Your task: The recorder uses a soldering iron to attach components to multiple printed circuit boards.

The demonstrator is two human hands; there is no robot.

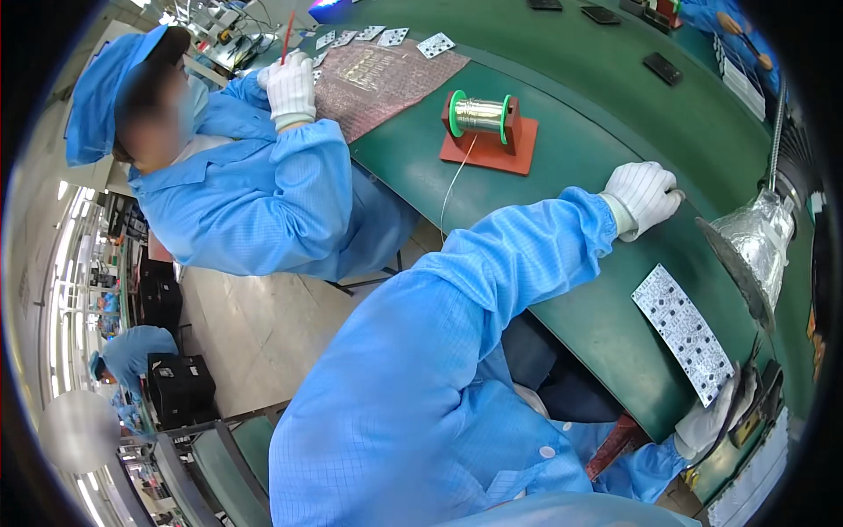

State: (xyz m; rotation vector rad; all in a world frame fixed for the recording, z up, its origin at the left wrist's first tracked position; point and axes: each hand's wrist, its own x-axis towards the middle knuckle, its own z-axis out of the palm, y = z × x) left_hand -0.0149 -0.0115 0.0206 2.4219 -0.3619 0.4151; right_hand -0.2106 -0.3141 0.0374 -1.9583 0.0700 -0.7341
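Note:
My left hand [644,198], in a white striped glove, rests on the green bench with its fingers curled closed. Its fingertips press near the bench's raised edge; whether anything small is in them is too hidden to tell. At the lower right, my right hand [709,420], also gloved, grips the near end of a long white circuit board [683,334] dotted with dark round parts. That board slants over the green surface, between my two hands. A dark slender thing by the right fingers cannot be made out clearly.
A solder wire spool [479,115] stands on a red holder [518,151]. To its left, a co-worker [255,193] works beside bubble wrap [378,75] and several small boards [435,45]. A foil-wrapped funnel hood [757,246] juts in at right. Dark devices [661,68] lie on the green belt.

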